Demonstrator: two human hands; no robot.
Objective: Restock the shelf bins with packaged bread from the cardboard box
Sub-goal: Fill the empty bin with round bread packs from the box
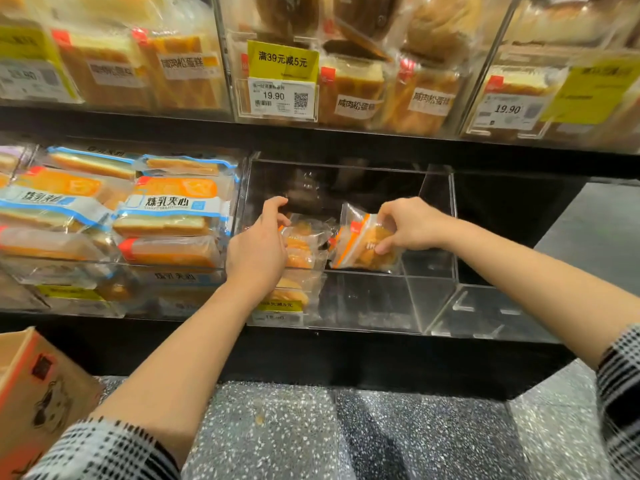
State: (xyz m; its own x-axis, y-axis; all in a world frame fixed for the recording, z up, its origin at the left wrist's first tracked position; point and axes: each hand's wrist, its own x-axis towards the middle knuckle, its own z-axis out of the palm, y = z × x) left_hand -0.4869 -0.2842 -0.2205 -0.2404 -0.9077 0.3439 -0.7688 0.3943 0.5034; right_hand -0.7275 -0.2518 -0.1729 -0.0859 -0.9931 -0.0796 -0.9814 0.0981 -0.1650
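a bread packet is pinched upright by the right hand mid-bin, long axis vertical; the left hand rests on packets at the bin's left wall, fingers loosely curled.

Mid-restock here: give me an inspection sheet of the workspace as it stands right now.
Surface: clear acrylic bin on the lower shelf, mostly unfilled; speckled floor below.
Job's things: bread packet with an orange stripe, tilted, inside the bin; more packets stacked at the bin's left side; cardboard box at lower left, contents not visible.
Clutter: nothing seen.
Grippers: right hand pinches the striped packet; left hand reaches over the stacked packets, grip hidden.
Cables: nothing seen.
Surroundings: neighbouring bin full of blue-labelled bread; upper shelf bins stocked, price tag reading 19.90.
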